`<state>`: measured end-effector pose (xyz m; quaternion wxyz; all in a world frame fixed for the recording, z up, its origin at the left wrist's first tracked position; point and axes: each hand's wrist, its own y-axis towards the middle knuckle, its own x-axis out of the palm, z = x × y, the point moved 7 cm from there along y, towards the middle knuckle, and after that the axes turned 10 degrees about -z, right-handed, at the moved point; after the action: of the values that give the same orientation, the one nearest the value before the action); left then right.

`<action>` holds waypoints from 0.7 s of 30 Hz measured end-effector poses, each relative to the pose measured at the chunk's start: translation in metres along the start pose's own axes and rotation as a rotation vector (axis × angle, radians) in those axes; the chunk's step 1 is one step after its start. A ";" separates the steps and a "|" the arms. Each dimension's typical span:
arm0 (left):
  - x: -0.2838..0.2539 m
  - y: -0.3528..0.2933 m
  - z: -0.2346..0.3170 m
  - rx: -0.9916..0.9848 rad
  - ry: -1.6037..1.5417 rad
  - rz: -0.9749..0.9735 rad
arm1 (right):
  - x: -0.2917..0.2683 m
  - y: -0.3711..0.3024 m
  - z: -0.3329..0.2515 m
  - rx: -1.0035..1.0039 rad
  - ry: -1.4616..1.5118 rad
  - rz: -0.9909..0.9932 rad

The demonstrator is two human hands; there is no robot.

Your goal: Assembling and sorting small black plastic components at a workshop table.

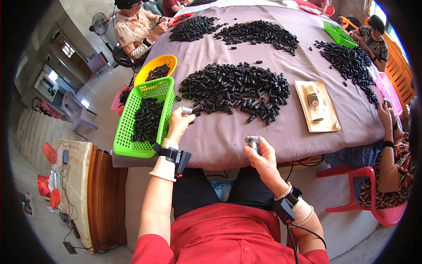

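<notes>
My left hand (pixel 179 124) is closed at the near left edge of a heap of small black cylindrical parts (pixel 235 88). Its fingertips pinch a small black part (pixel 196 112), and a silvery-grey wrap (pixel 187 111) covers one finger. My right hand (pixel 263 160) is held above the table's near edge, thumb and fingers pressed together. A small silvery object (pixel 252 140) shows at its fingertips, with a bit of blue below; whether it is a tool or a finger wrap is unclear. Beside my left hand stands a green plastic basket (pixel 169 103) holding more black parts.
A yellow bowl (pixel 172 62) with dark scraps sits behind the basket. On the right of the cloth-covered table (pixel 281 141) lies a cardboard piece (pixel 329 119) bearing a brush-like item (pixel 313 100). Further black heaps (pixel 259 35) and people at work (pixel 136 33) surround the table.
</notes>
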<state>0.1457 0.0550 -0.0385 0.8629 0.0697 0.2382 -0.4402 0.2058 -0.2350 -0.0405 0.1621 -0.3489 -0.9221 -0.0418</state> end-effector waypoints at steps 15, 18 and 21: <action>0.001 -0.001 0.004 -0.004 0.062 0.014 | 0.000 0.000 -0.001 0.002 -0.037 0.002; 0.001 -0.001 0.003 0.013 0.072 -0.002 | 0.001 -0.001 -0.002 0.007 -0.037 0.007; 0.002 -0.001 0.004 0.019 0.071 -0.016 | 0.000 0.000 -0.001 0.005 -0.029 0.004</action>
<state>0.1475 0.0521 -0.0361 0.8497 0.0913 0.2651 -0.4466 0.2059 -0.2357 -0.0397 0.1494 -0.3511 -0.9237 -0.0341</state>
